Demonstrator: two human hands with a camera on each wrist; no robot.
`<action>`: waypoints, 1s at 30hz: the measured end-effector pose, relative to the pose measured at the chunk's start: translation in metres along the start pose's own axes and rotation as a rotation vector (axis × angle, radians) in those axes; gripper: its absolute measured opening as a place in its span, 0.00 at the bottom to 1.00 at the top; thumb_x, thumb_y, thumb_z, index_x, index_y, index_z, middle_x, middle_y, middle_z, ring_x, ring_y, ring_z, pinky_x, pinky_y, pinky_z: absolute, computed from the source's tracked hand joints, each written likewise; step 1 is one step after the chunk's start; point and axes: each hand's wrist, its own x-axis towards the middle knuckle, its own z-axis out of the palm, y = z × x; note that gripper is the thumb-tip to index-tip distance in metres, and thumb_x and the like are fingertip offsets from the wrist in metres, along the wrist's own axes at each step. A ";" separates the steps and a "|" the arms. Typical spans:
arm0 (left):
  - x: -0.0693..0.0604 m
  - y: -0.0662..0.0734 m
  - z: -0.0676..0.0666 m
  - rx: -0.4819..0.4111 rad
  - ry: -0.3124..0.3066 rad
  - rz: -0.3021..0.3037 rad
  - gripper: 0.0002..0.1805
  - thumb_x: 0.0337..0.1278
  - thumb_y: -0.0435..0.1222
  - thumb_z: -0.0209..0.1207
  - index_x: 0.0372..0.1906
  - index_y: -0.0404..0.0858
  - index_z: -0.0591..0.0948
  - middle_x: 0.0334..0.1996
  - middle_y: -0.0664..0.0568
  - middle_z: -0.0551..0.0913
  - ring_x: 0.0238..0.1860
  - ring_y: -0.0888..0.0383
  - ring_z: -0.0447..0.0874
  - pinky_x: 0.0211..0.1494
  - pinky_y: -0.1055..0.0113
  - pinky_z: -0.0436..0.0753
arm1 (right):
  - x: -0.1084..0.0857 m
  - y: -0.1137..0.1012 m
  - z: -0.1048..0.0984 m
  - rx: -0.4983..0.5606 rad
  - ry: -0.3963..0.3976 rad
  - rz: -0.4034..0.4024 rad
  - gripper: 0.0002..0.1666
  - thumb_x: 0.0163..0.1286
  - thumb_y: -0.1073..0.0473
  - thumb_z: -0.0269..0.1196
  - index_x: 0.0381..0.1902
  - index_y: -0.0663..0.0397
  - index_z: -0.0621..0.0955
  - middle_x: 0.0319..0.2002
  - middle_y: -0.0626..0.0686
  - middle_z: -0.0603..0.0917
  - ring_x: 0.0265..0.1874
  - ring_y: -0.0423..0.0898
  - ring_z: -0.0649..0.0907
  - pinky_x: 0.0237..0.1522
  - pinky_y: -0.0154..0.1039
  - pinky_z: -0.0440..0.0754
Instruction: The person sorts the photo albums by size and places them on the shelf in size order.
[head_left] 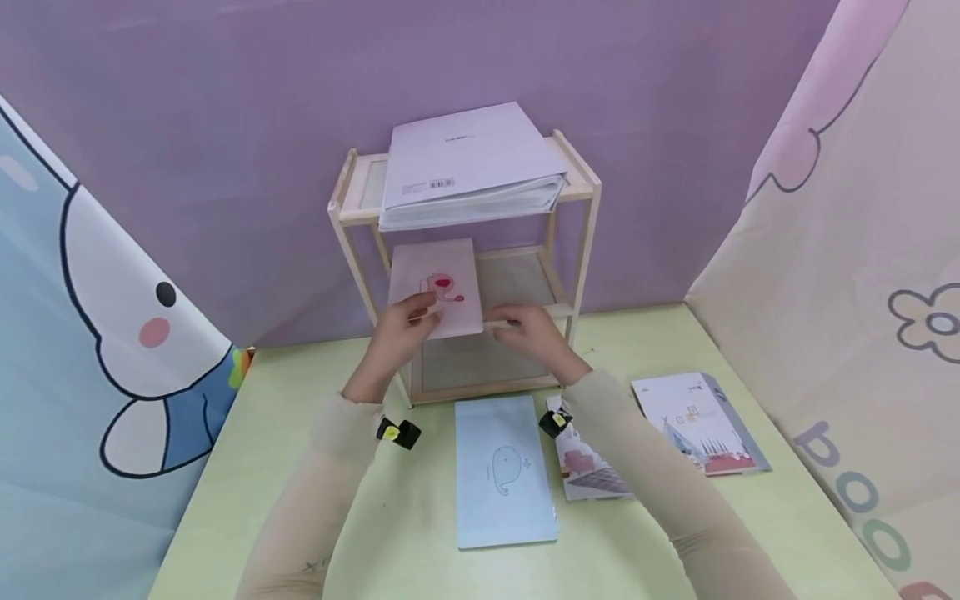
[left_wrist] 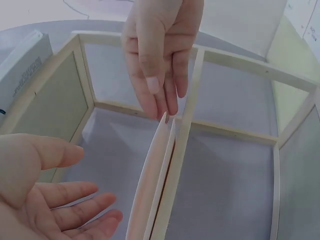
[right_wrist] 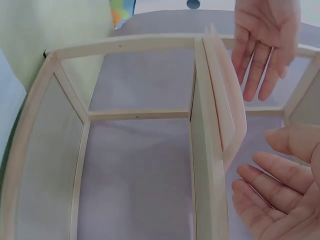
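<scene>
A pink booklet (head_left: pixel 408 271) with an elephant drawing lies on the middle shelf (head_left: pixel 517 275) of a small wooden rack, toward its left side. Both wrist views show two thin pink booklets (left_wrist: pixel 149 175) (right_wrist: pixel 230 102) stacked there, their front edges reaching past the shelf's edge. My left hand (head_left: pixel 397 337) is at the front left of the stack, fingers relaxed and spread (left_wrist: pixel 55 200). Near the front right corner is my right hand (head_left: pixel 536 335), its fingers loosely bent (right_wrist: pixel 285 185). Neither hand grips anything; contact with the booklets cannot be made out.
Large white books (head_left: pixel 465 162) are stacked on the rack's top shelf and overhang its front. On the green table (head_left: pixel 405 517) lie a blue whale booklet (head_left: pixel 480 475), a picture booklet (head_left: pixel 588 467) partly under the right forearm, and another (head_left: pixel 690 417) at the right. Printed curtains stand on both sides.
</scene>
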 end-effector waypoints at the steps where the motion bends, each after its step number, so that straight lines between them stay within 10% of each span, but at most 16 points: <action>1: -0.003 0.000 0.001 0.002 0.003 0.013 0.23 0.62 0.34 0.54 0.59 0.26 0.72 0.60 0.36 0.73 0.59 0.40 0.72 0.61 0.51 0.72 | -0.005 0.000 -0.001 0.008 0.013 -0.002 0.17 0.62 0.66 0.60 0.50 0.64 0.81 0.51 0.60 0.82 0.53 0.54 0.79 0.55 0.46 0.77; 19: -0.058 -0.008 0.020 -0.104 0.071 0.033 0.22 0.63 0.31 0.56 0.60 0.28 0.71 0.58 0.36 0.74 0.57 0.42 0.72 0.61 0.51 0.73 | -0.097 0.036 0.031 0.068 0.053 0.171 0.20 0.63 0.66 0.63 0.53 0.65 0.78 0.52 0.62 0.81 0.51 0.58 0.79 0.54 0.50 0.77; 30: -0.080 -0.040 0.046 -0.155 0.094 -0.032 0.20 0.62 0.31 0.56 0.58 0.31 0.74 0.57 0.39 0.76 0.56 0.45 0.74 0.59 0.54 0.75 | -0.134 0.061 0.068 0.103 0.081 0.248 0.19 0.62 0.66 0.64 0.52 0.65 0.79 0.51 0.63 0.81 0.48 0.61 0.80 0.51 0.51 0.78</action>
